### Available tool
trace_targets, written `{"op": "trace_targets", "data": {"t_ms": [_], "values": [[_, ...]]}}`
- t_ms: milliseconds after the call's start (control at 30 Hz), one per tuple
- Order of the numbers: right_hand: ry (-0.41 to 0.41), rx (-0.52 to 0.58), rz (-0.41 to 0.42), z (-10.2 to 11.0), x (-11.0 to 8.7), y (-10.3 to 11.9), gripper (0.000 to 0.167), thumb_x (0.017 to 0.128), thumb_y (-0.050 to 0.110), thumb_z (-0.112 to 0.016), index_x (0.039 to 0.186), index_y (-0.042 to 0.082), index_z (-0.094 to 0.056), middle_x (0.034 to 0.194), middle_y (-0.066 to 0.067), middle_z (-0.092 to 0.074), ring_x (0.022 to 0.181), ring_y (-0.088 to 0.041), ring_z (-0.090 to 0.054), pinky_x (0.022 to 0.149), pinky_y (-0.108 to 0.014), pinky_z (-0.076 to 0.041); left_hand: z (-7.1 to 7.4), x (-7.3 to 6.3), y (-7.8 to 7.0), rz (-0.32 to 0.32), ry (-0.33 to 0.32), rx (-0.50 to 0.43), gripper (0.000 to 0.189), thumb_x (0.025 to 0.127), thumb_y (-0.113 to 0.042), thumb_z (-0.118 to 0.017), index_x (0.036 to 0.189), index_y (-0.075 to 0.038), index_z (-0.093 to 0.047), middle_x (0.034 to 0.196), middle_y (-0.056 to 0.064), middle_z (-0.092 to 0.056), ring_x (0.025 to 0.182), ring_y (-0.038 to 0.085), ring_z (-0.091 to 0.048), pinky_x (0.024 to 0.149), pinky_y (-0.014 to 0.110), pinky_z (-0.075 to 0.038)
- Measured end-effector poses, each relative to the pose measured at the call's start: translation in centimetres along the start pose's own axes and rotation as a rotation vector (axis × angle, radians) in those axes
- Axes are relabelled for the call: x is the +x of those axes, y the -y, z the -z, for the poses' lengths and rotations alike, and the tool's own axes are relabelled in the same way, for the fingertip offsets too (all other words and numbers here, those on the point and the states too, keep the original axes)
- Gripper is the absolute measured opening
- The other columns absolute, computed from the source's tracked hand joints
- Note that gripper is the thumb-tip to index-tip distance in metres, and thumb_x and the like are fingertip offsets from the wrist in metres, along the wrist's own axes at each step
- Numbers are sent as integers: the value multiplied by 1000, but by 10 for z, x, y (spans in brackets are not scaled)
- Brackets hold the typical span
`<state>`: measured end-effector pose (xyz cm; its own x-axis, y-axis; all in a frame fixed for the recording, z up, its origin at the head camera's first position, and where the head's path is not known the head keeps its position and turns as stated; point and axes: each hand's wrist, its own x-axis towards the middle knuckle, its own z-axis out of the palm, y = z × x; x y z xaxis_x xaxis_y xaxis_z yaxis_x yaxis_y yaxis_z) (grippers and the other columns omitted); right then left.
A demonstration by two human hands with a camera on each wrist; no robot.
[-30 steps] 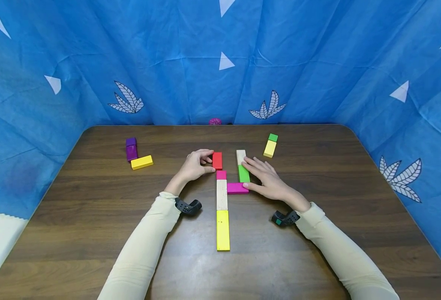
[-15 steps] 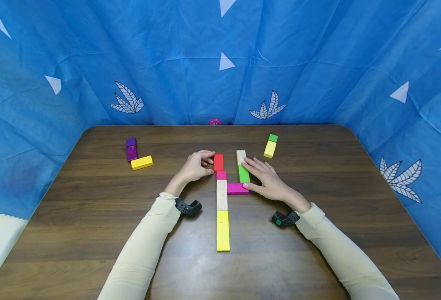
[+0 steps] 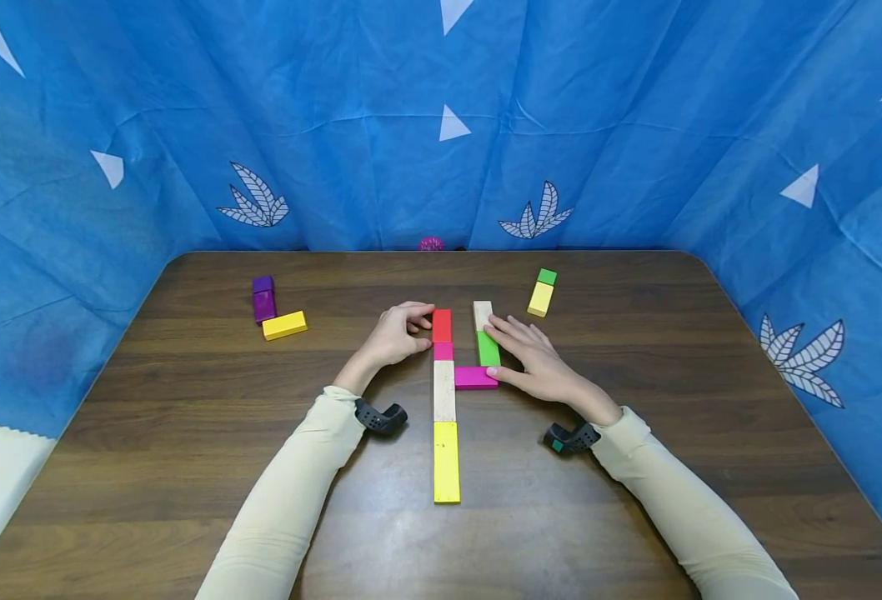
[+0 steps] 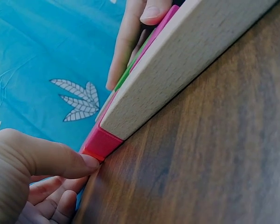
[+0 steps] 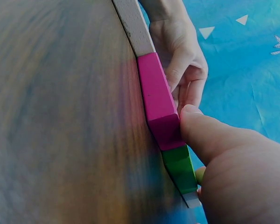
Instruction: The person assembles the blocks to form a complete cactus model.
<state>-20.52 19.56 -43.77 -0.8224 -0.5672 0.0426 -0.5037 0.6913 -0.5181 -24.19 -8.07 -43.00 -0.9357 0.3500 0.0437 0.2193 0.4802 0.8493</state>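
Note:
In the head view, my left hand (image 3: 398,336) is at the left side of a red block (image 3: 442,326); its thumb and forefinger touch that side. In the left wrist view, the thumb covers most of the red block. A pink block (image 3: 443,351), a pale wooden block (image 3: 444,391) and a yellow block (image 3: 446,462) continue the line toward me. My right hand (image 3: 537,365) rests its thumb on the end of a magenta block (image 3: 474,378). Its extended fingers lie by a green block (image 3: 488,348) and a whitish block (image 3: 482,314).
Purple blocks (image 3: 263,302) and a yellow block (image 3: 285,325) lie at the back left of the brown table (image 3: 186,467). A pale yellow block (image 3: 541,298) and a small green block (image 3: 547,276) lie at the back right. A blue curtain (image 3: 381,125) hangs behind.
The red block has slid right, with a slight shift toward me, and now lines up with the pink block. My left hand moved right with it. The right hand stayed still.

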Motion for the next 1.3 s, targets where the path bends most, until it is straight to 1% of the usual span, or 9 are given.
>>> {"op": "trace_targets", "data": {"t_ms": [233, 633, 933, 1300], "values": [[-2, 1, 1, -1, 0, 0, 74, 93, 38, -63, 155, 16, -30, 163, -5, -22, 151, -35, -12, 119, -62, -4, -1, 0, 0, -23, -13, 6, 61, 78, 7, -72, 135, 7, -53, 134, 18, -57, 104, 29, -63, 91, 38, -52], [-8, 1, 16, 0, -1, 1, 72, 93, 36, -63, 154, 14, -31, 163, -6, -23, 151, -36, -14, 118, -62, -5, -2, 0, 1, -42, -26, 13, 61, 76, 7, -72, 134, 7, -54, 132, 19, -58, 104, 29, -64, 91, 38, -52], [-5, 1, 13, 1, 0, 3, 72, 93, 36, -63, 154, 14, -31, 163, -6, -23, 151, -36, -13, 119, -62, -4, -2, 1, 2, -39, -24, 16, 61, 77, 6, -72, 135, 6, -54, 133, 19, -58, 105, 28, -63, 91, 37, -52], [-2, 2, 9, 0, 0, 2, 73, 93, 36, -64, 154, 13, -31, 163, -6, -23, 151, -36, -13, 119, -61, -3, 0, 1, 5, -43, -36, 14, 63, 77, 8, -70, 137, 5, -53, 132, 19, -58, 104, 29, -64, 92, 40, -53]]}}
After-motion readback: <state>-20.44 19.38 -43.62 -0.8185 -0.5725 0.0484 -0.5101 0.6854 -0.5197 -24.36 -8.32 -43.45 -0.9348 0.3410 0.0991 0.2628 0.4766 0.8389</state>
